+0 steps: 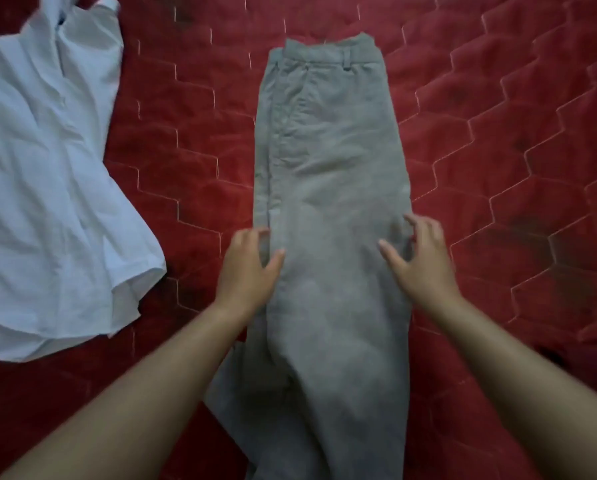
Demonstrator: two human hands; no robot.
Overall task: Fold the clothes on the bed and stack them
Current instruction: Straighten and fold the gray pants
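Grey trousers [331, 174] lie lengthwise down the middle of the bed, folded leg over leg, waistband at the far end. My left hand [248, 265] hovers at their left edge around mid-length, fingers spread and curled, holding nothing. My right hand [421, 258] is over the right edge at the same height, fingers apart, also holding nothing. A white shirt [48, 188] lies crumpled and unfolded at the left of the bed, apart from the trousers.
A red quilted bedspread [498, 150] with a stitched hexagon pattern covers the whole bed. Bare bedspread shows between the shirt and the trousers and to the right of the trousers.
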